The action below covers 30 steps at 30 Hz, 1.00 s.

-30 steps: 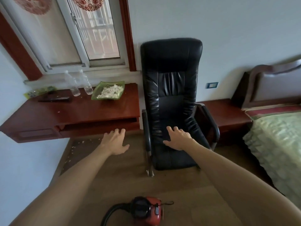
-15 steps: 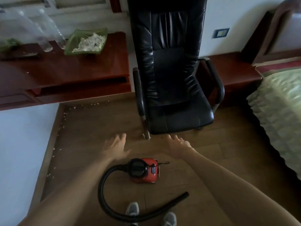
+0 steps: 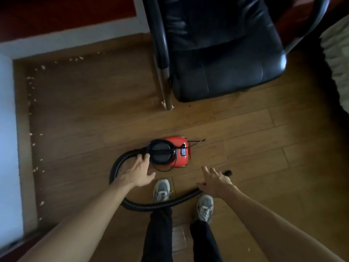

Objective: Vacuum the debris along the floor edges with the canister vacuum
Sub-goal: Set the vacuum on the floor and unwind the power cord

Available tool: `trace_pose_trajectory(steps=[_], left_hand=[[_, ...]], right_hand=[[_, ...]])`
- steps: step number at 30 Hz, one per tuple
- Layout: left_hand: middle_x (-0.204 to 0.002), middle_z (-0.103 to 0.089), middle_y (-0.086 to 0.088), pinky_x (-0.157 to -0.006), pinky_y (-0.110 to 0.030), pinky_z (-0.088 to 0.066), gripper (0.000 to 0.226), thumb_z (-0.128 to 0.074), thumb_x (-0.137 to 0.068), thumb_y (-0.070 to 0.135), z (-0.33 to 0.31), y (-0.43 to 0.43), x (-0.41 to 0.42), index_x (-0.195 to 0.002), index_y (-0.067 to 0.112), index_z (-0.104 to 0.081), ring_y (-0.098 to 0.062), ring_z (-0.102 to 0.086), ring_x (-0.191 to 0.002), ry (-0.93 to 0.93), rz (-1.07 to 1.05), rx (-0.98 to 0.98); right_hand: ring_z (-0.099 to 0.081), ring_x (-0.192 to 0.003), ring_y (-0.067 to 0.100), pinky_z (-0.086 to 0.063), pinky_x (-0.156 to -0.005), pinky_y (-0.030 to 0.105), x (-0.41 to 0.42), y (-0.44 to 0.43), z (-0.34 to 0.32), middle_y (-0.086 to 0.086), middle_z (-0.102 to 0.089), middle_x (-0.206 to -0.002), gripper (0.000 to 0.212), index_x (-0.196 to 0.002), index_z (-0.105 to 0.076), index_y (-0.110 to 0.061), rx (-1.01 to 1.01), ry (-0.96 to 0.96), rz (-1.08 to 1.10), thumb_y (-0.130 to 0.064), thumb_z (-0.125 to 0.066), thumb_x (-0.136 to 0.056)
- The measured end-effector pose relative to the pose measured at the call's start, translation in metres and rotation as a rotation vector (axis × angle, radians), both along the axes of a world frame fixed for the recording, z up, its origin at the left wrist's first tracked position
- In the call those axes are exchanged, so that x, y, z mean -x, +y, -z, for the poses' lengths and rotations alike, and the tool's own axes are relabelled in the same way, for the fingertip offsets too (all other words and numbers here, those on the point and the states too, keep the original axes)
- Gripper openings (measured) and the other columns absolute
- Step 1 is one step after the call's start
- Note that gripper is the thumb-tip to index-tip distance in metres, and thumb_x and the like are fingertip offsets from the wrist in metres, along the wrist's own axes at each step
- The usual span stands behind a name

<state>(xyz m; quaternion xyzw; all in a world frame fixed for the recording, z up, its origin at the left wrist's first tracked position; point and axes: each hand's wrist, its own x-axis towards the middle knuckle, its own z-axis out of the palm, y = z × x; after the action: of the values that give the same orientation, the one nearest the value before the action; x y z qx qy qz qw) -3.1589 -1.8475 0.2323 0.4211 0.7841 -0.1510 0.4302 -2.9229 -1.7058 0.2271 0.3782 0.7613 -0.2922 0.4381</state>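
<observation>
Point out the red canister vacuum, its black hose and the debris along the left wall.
red canister vacuum (image 3: 162,155), head view, on its round black lid.
black hose (image 3: 145,206), head view, on the lowest bend of its loop.
debris (image 3: 35,169), head view, on one pale scrap of the left-hand trail.

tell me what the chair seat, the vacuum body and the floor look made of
Chair seat: black leather or faux leather, glossy, with creases and seams.
Vacuum body: likely hard plastic, smooth red shell.
Floor: wood or wood-look laminate, brown grain, plank joints.
</observation>
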Motion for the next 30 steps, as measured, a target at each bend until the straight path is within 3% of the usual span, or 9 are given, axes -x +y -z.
trace_pose_trajectory(steps=[10, 17, 22, 27, 30], left_hand=[[-0.151, -0.026, -0.021, -0.109, -0.050, -0.037, 0.074, -0.054, -0.095, 0.045, 0.113, -0.030, 0.018, -0.150, 0.011, -0.017, -0.037, -0.033, -0.138, -0.135, -0.030, 0.073], [-0.142, -0.040, -0.015, -0.103, -0.043, -0.040, 0.073, -0.052, -0.093, 0.051, 0.163, -0.026, 0.032, -0.147, 0.012, -0.023, -0.033, -0.044, -0.127, -0.069, 0.090, 0.038], [-0.135, -0.042, -0.015, -0.079, -0.033, -0.042, 0.068, -0.053, -0.094, 0.048, 0.188, -0.015, 0.038, -0.145, 0.013, -0.025, -0.031, -0.052, -0.113, -0.102, 0.083, -0.013], [-0.122, -0.049, -0.010, -0.077, -0.039, -0.051, 0.064, -0.052, -0.091, 0.050, 0.204, -0.005, 0.041, -0.143, 0.018, -0.030, -0.029, -0.055, -0.103, -0.007, 0.193, -0.117], [-0.116, -0.050, -0.009, -0.078, -0.041, -0.049, 0.057, -0.053, -0.091, 0.046, 0.214, -0.006, 0.040, -0.139, 0.019, -0.036, -0.029, -0.055, -0.100, -0.008, 0.194, -0.161]], right_hand=[[-0.047, -0.130, 0.033, -0.044, -0.100, 0.045, 0.022, -0.057, 0.102, 0.010, -0.044, -0.143, 0.068, -0.147, -0.022, -0.023, 0.125, -0.045, 0.097, -0.057, -0.048, -0.095], [-0.050, -0.126, 0.035, -0.043, -0.096, 0.044, 0.049, -0.062, 0.149, 0.010, -0.047, -0.139, 0.066, -0.146, -0.025, -0.021, 0.175, -0.043, 0.184, -0.053, -0.050, -0.094], [-0.051, -0.125, 0.036, -0.046, -0.098, 0.043, 0.061, -0.056, 0.178, 0.011, -0.049, -0.139, 0.068, -0.147, -0.025, -0.021, 0.190, -0.043, 0.334, -0.054, -0.050, -0.094], [-0.052, -0.121, 0.039, -0.043, -0.100, 0.043, 0.077, -0.043, 0.207, 0.018, -0.054, -0.131, 0.060, -0.138, -0.033, -0.017, 0.209, 0.038, 0.567, -0.051, -0.052, -0.092], [-0.046, -0.128, 0.038, -0.038, -0.102, 0.040, 0.093, -0.029, 0.219, 0.017, -0.047, -0.139, 0.057, -0.144, -0.031, -0.013, 0.209, 0.110, 0.638, -0.044, -0.048, -0.099]])
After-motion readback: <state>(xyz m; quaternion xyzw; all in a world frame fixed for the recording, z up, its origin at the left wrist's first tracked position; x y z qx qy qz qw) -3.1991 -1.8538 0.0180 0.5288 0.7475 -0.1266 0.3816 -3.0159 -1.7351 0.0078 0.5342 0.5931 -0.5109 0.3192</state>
